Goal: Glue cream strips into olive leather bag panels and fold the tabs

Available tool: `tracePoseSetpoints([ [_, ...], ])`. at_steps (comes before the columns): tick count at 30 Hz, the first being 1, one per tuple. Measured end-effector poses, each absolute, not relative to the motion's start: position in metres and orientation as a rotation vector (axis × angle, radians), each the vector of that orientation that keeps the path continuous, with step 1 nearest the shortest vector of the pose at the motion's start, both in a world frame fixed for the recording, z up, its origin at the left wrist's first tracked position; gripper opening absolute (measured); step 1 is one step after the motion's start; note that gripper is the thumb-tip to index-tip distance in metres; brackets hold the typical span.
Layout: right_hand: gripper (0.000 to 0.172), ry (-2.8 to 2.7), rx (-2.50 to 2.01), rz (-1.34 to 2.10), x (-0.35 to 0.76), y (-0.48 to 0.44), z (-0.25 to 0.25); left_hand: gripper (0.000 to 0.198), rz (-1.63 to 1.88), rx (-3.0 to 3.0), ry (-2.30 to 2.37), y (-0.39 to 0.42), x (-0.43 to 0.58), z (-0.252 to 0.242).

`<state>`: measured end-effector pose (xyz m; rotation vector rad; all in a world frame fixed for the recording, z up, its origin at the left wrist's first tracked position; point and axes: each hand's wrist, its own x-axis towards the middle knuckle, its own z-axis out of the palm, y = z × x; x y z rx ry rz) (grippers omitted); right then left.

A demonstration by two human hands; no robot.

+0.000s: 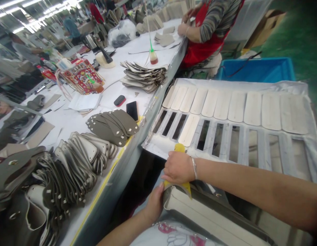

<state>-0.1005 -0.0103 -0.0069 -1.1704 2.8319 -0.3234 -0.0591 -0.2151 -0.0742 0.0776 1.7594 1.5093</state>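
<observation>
My right hand (179, 167), with a bracelet at its wrist, is closed around a yellow object (179, 147) whose kind I cannot make out. Part of the yellow shows above the fist and part below it. Just below, my left hand (153, 203) grips the near end of a long grey piece with a cream lining (199, 212), seemingly a bag part, lying across my lap. Its fingertips are partly hidden behind that end. Past my right hand, a single cream strip (189, 130) lies across the slots of a covered rack (158, 141).
More cream strips (222, 104) line the rack's far side. Stacked grey flaps (71, 164) and a phone (132, 110) lie on the left table (109, 184). A glue bottle (153, 56) stands farther back. Beyond are a co-worker in a red apron (203, 41) and a blue bin (258, 70).
</observation>
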Motion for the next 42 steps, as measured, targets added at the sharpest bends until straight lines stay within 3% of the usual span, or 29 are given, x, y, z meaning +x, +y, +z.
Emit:
tracePoseSetpoints([
  [11, 0.057, 2.8, -0.721, -0.37, -0.081, -0.009, -0.015, 0.044, 1.45, 0.453, 1.914, -0.204, -0.077, -0.053],
  [20, 0.057, 2.847, -0.381, -0.499, -0.042, -0.003, -0.016, 0.041, 1.486, 0.586, 1.592, -0.179, -0.088, -0.037],
  [32, 0.055, 2.756, 0.151, -0.249, -0.011, -0.02, 0.023, 0.039, 1.132, 0.858, 1.586, -0.19, -0.129, -0.028],
  [34, 0.051, 2.736, 0.394, -0.339, 0.012, -0.019, 0.04, 0.043, 1.068, 0.866, 1.59, -0.198, -0.136, -0.02],
  [37, 0.041, 2.619, 0.665, -0.745, 0.056, -0.026, 0.058, 0.052, 1.018, 0.625, 1.383, -0.212, -0.131, -0.015],
  [42, 0.029, 2.47, 0.852, -1.446, 0.105, -0.073, 0.053, 0.058, 1.287, 0.31, 1.022, -0.215, -0.104, -0.029],
])
